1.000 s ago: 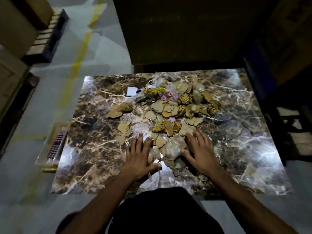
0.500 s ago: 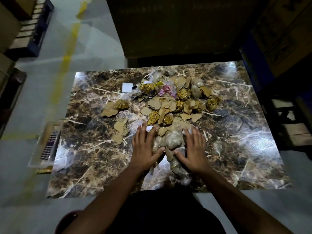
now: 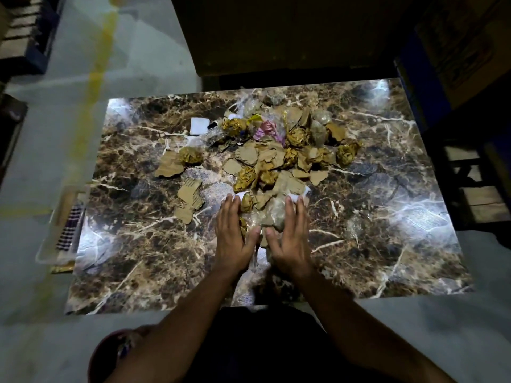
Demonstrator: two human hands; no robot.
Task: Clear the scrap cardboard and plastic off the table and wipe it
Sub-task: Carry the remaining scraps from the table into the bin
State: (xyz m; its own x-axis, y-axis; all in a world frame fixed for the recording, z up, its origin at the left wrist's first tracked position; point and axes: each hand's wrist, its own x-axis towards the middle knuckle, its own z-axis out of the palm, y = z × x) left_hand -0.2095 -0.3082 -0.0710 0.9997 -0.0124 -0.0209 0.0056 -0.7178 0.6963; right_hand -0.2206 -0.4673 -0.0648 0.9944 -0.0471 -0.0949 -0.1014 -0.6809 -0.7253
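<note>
marble table [image 3: 132, 244], clear bin [image 3: 59, 233] beside

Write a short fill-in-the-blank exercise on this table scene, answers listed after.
1. Both hands, the left hand and the right hand, lie with fingers straight on either side of a clump of clear ____.
2. The table top has a ____ pattern.
3. One crumpled scrap among the brown cardboard pieces is ____ in colour.

Answers: plastic; marble; pink

clear plastic bin [image 3: 59, 233] left of table | yellow floor line [image 3: 91, 87]
</note>
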